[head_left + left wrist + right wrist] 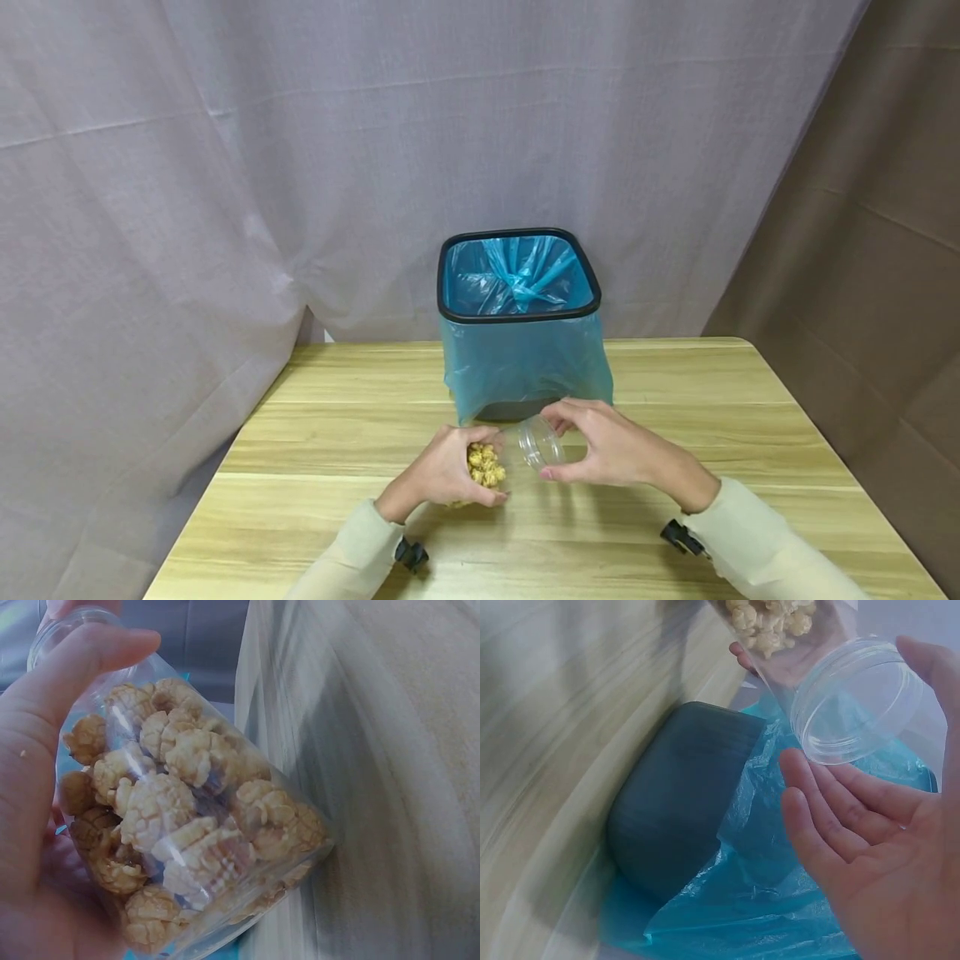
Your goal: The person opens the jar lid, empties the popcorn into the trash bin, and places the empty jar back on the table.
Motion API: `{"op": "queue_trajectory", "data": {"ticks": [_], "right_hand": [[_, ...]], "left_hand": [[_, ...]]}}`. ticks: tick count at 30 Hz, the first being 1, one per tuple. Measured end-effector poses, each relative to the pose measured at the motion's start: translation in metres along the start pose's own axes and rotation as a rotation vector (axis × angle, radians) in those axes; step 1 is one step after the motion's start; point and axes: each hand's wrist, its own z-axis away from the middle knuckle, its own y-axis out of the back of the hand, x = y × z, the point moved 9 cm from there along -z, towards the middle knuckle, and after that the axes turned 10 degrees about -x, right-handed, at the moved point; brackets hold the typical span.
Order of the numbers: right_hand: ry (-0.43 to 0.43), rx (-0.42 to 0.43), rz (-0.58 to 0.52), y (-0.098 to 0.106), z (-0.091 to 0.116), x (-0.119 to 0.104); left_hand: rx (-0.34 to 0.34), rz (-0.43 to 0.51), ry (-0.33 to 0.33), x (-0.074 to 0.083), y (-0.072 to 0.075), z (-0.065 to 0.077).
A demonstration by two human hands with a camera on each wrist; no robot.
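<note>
Over table [285,433], left hand [448,467] grips clear popcorn jar [202,787]; right hand [611,446] at rim [817,686]

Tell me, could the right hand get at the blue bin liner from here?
Probably yes: the blue bin liner hangs just beyond the right hand, with nothing visible between them, though that hand would first have to leave the mouth of the clear jar.

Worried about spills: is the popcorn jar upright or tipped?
Tipped: the jar leans in the left hand, its top toward the right hand.
</note>
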Motion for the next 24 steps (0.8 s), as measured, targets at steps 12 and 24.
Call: {"op": "queue_trajectory", "data": {"ticks": [12, 24], "right_hand": [[0.020, 0.022, 0.015, 0.009, 0.002, -0.001], [-0.050, -0.001, 0.144, -0.001, 0.009, 0.019]], "left_hand": [[0.011, 0.024, 0.011, -0.003, 0.005, 0.006], [0.023, 0.041, 0.038, -0.011, 0.015, 0.023]]}}
